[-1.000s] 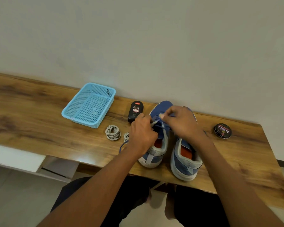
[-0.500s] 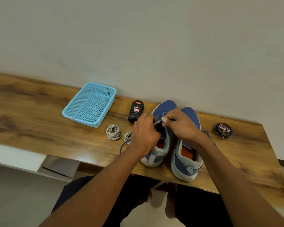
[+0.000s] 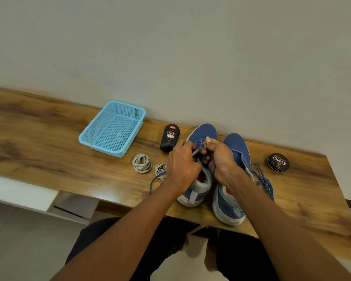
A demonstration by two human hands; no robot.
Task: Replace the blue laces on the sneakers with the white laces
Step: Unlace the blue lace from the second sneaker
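Both hands meet over the lace panel of the left sneaker (image 3: 199, 138). The left hand (image 3: 182, 165) has its fingers curled in, and a pale lace tip pokes out between its fingertips, so it seems to be pinching one end of the blue lace (image 3: 200, 142). The right hand (image 3: 221, 157) is likewise curled, thumb up, pinching the lace where it crosses the eyelets; exactly which strand each finger holds is hidden by the knuckles.

This looks like the unlacing step on the first shoe. To do it well, I would loosen one crossing at a time from the top eyelets downward, pulling the slack straight out along the eyelet rather than sideways, with the other hand steadying the tongue so the shoe does not tip. A loose tail of the lace (image 3: 156, 179) trails from under the left wrist toward the person; keep it free of snags.

Just outside the right hand stands the right sneaker (image 3: 237, 151), its own blue lace (image 3: 263, 179) already slack and spilling onto the bench (image 3: 49, 151) beyond the right forearm. Just outside the left hand lie two coiled white laces (image 3: 141, 163), the smaller coil (image 3: 160, 169) nearly touching the wrist, ready to hand. Beyond the left fingertips stands a black polish bottle (image 3: 170, 136), farther out a light blue basket (image 3: 112, 128); well out past the right hand sits a round polish tin (image 3: 278, 162).
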